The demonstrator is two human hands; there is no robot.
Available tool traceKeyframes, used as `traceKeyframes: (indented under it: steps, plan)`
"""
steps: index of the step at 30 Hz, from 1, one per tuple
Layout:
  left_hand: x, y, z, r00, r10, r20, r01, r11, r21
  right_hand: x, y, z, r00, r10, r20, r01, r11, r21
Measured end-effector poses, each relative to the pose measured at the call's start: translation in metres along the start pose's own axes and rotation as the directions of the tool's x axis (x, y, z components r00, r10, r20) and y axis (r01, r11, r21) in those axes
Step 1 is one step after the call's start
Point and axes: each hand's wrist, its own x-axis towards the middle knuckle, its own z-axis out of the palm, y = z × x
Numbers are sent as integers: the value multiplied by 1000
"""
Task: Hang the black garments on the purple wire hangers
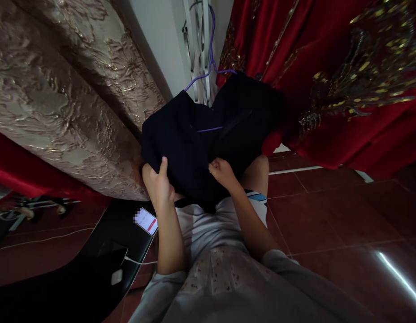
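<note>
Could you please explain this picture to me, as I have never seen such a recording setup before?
Certainly. There is no machine here: a camera on a person's head looks forward and down at their own bare hands. This is the only view. A dark garment on a purple hanger lies over their lap. The right hand pinches its front; the left hand is at its edge, thumb over the cloth, fingers mostly hidden. On the black surface to the left lie a lit phone, a dark device with a white cable, and a small white item. Red cloth hangs to the right.
</note>
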Motion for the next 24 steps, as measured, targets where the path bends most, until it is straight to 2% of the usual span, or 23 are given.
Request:
traceKeyframes:
  steps: [3, 5, 7, 9, 10, 11, 13, 15, 17, 21, 23, 24]
  plan:
    - [-1, -6, 0, 993, 71, -99, -71, 997, 3, -6, 2, -13, 998, 19, 61, -19, 1000, 4]
    - [-3, -10, 2, 985, 153, -84, -148, 987, 56, -11, -1, -20, 999, -19, 35, 17, 999, 48]
    - [-6, -14, 6, 952, 282, -118, -263, 952, 154, -15, -3, -24, 998, -62, 4, 61, 992, 111]
    - [-9, -19, 11, 901, 405, -153, -358, 896, 263, -16, -5, -24, 996, -91, 7, 89, 982, 166]
    - [-11, -21, 15, 895, 430, -116, -383, 877, 292, -17, -6, -23, 995, -99, 21, 93, 979, 180]
    - [-12, -25, 19, 908, 417, -25, -392, 870, 298, -17, -7, -22, 993, -108, 41, 98, 977, 189]
    - [-17, -32, 30, 921, 297, 250, -363, 887, 284, -18, -9, -18, 989, -127, 81, 109, 974, 196]
    - [-21, -37, 42, 882, 168, 441, -312, 909, 277, -19, -13, -15, 986, -128, 110, 101, 970, 219]
    - [-25, -39, 54, 871, 151, 467, -291, 925, 243, -18, -21, -14, 986, -102, 132, 66, 966, 249]
    - [-26, -43, 70, 886, 245, 395, -328, 931, 158, -1, -57, -25, 986, -93, 140, 42, 944, 328]
    - [-23, -53, 74, 884, 266, 384, -366, 906, 215, 16, -89, -35, 989, -142, 32, 117, 903, 413]
    - [-21, -59, 76, 878, 265, 398, -382, 889, 251, 26, -107, -41, 984, -171, -58, 179, 874, 452]
